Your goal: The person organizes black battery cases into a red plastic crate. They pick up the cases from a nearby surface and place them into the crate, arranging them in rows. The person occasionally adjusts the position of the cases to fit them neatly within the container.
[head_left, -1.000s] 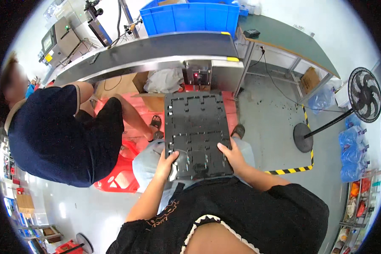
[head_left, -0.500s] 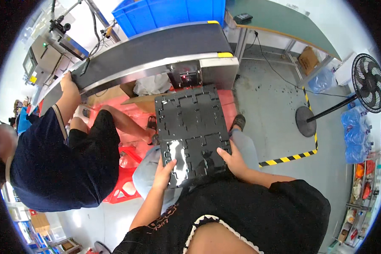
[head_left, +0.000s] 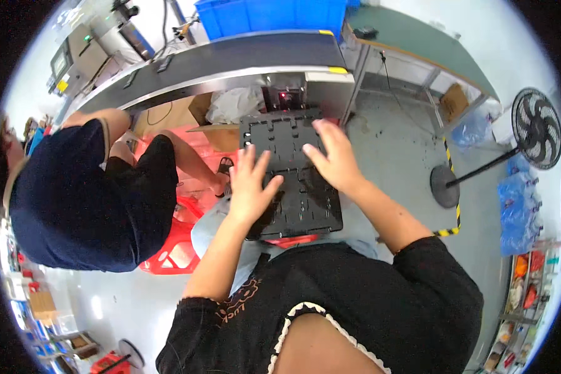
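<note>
Lap: my knees in pale jeans [head_left: 209, 225] sit either side of the black moulded tray [head_left: 296, 199], whose near edge lies just in front of my shirt.
Tray: flat, slotted face up, its far end toward the conveyor; I cannot tell whether it rests on my legs or on something under it, nor if it is one piece or a stack.
Left hand: mine [head_left: 250, 194] is over the tray's left half, fingers spread apart, clamped on nothing I can see.
Right hand: mine [head_left: 340, 163] is over the far right part, fingers apart and blurred; contact cannot be told for either palm.
Tray risk: with neither hand wrapped round an edge, it could slide or tip if my knees shift or I press one side harder.
Co-worker: a person in navy [head_left: 87, 199] sits close on my left; a swung elbow could knock the tray.
Box: an open cardboard box [head_left: 221, 137] with a whitish plastic bag [head_left: 235, 105] stands beyond; its flap could catch the tray's far corner if pushed forward.
Conveyor: the dark belt [head_left: 237, 55] runs across, a blue crate [head_left: 268, 19] behind.
</note>
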Tool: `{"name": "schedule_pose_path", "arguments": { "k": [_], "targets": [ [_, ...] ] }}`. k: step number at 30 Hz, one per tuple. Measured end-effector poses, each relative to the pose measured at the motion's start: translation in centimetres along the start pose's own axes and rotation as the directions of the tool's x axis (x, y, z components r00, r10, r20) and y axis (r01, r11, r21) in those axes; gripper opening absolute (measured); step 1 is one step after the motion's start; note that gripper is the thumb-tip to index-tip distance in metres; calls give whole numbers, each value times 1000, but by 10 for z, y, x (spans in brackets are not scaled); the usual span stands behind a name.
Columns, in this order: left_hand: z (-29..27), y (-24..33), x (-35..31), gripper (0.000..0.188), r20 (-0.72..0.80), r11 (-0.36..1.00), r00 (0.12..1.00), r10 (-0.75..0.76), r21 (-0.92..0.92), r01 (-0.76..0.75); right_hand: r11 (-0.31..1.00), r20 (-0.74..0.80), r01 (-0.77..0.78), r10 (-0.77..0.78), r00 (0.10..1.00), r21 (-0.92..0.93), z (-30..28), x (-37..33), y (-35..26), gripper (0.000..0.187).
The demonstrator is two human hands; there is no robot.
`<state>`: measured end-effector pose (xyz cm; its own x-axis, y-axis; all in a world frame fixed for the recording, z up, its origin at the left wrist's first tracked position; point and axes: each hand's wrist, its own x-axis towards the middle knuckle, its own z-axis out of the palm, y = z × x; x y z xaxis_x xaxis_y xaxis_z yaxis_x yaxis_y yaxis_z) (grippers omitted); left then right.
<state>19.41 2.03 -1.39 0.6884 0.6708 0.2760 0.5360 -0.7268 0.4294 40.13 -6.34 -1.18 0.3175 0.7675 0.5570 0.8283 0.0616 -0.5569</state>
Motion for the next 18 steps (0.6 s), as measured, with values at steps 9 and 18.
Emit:
{"name": "schedule_pose_path", "arguments": {
  "k": [9,18],
  "targets": [
    [53,-19,-4,54,-26,975,987,157,165,-151,931,256,238,-168,952,-276,68,-16,15,43],
    [49,-16,-7,53,-19,986,993,117,123,-114,947,822,205,95,562,-250,27,45,-5,74]
  ]
}}
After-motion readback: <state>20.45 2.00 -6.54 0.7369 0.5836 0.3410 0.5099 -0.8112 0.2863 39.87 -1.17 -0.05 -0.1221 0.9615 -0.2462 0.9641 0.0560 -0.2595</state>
